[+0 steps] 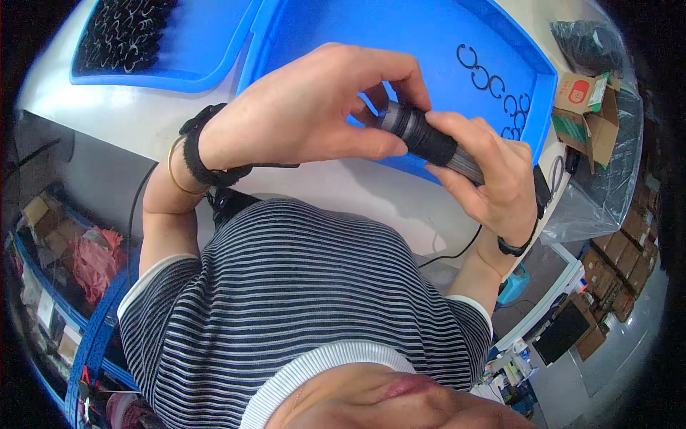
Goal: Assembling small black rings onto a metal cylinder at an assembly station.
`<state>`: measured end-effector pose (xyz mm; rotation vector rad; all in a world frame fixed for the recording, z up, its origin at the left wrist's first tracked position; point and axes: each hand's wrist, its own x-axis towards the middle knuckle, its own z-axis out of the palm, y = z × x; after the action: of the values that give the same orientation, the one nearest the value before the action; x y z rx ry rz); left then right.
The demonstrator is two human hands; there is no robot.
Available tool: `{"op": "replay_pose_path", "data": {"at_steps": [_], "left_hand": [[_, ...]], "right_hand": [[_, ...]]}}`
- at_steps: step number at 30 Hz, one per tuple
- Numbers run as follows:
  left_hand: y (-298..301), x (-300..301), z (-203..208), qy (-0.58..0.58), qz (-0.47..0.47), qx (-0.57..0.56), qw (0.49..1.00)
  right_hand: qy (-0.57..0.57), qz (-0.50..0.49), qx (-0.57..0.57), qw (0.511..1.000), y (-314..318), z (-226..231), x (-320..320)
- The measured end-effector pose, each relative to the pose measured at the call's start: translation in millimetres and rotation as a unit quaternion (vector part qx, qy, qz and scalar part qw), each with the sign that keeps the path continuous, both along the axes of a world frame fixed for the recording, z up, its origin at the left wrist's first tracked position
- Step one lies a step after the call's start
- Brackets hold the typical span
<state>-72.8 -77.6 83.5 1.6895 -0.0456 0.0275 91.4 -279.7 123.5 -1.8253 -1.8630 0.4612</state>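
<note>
In the head view, two hands meet at one black-banded grey cylinder (430,140). The right hand (493,164) pinches it between thumb and fingers; the left hand (314,107) curves half open around its other end, grip unclear. Beyond the fingers, one large blue tray (371,36) holds at least six loose black rings (482,76), some overlapping. Left of the left fingers, a second blue tray (207,43) holds an uncountable dark heap (121,36). Right of the right fingers: one open carton (606,129).

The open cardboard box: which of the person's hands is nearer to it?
Right. The right hand, gripping the dark cylinder, is left of the cardboard box, with a gap between; the left hand, at the cylinder's other end, is farther left.
</note>
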Motion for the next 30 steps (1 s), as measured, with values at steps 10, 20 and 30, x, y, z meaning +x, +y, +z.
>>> {"op": "replay_pose_path", "data": {"at_steps": [10,20,30], "left_hand": [[0.2,-1.3,1.0,0.000,0.002,0.010,1.000],[0.9,-1.5,0.4,-0.001,-0.003,0.007,1.000],[4.2,-3.3,1.4,0.022,-0.021,-0.024,0.999]], "right_hand": [[-0.001,-0.002,-0.002,1.000,0.5,-0.5,-1.6],[-0.034,0.014,-0.060,0.998,1.9,11.6,-3.1],[-0.031,0.015,-0.024,0.999,2.0,0.4,-1.6]]}}
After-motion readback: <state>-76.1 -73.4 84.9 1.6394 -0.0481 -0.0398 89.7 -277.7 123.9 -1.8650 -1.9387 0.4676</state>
